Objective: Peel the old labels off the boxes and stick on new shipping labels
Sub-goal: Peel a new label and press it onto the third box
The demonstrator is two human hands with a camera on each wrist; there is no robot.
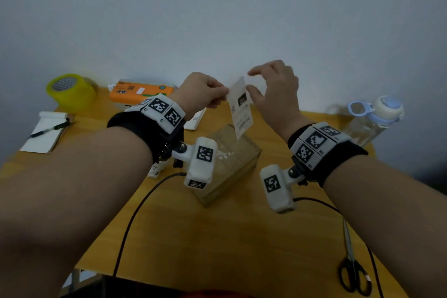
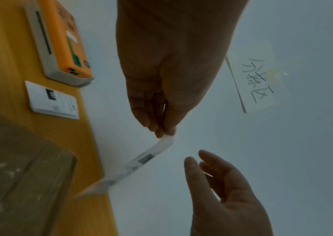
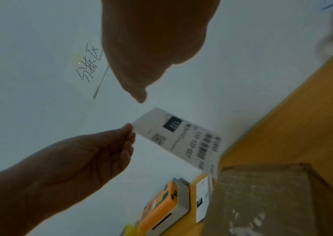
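Note:
A white printed shipping label (image 1: 240,106) (image 2: 141,161) (image 3: 181,138) hangs in the air above a brown cardboard box (image 1: 232,159) (image 2: 20,175) (image 3: 272,199). My left hand (image 1: 223,97) (image 2: 164,134) (image 3: 130,132) pinches the label's upper left edge between thumb and fingers. My right hand (image 1: 254,81) (image 2: 196,157) (image 3: 139,95) hovers at the label's upper right with its fingers spread, a small gap away from the paper. The box stands on the yellow table (image 1: 217,237), and its top carries torn white scraps of paper (image 1: 225,155).
At the back stand an orange label printer (image 1: 141,91) (image 2: 64,39), a stack of labels (image 1: 196,118) (image 2: 53,100) and a yellow tape roll (image 1: 70,91). A notepad with a pen (image 1: 46,133) lies left, a water bottle (image 1: 372,118) right, scissors (image 1: 352,268) at the front right.

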